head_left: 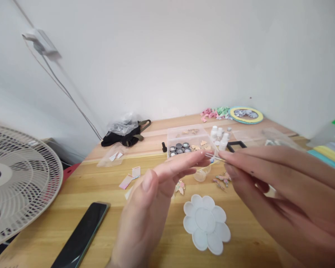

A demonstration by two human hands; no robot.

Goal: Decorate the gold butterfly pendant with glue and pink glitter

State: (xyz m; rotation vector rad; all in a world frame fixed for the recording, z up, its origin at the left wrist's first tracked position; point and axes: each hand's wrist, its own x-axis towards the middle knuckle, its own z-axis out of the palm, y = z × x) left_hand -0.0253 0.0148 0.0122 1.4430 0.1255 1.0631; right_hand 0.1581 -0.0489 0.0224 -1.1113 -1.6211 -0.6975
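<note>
My left hand (153, 208) is raised over the table with its thumb apart and its fingers stretched out, nothing visible in its grasp. Between the thumb and fingers of my right hand (270, 186) is a thin pair of metal tweezers (213, 156). Their narrow tips reach to the left index fingertip; whether they touch it or pinch something tiny I cannot tell. Below both hands lies a white flower-shaped paint palette (205, 223). Patterned butterfly-like pieces (223, 179) and a small clear cup (202, 174) sit just behind the hands.
A clear plastic box (184, 134) holds several dark round pots and small pieces. White bottles (219, 136) stand right of it. A phone (82, 234) lies at the left front, beside a fan (25, 186). A black bag (123, 137) and a yellow-blue oval ring (234, 115) are farther back.
</note>
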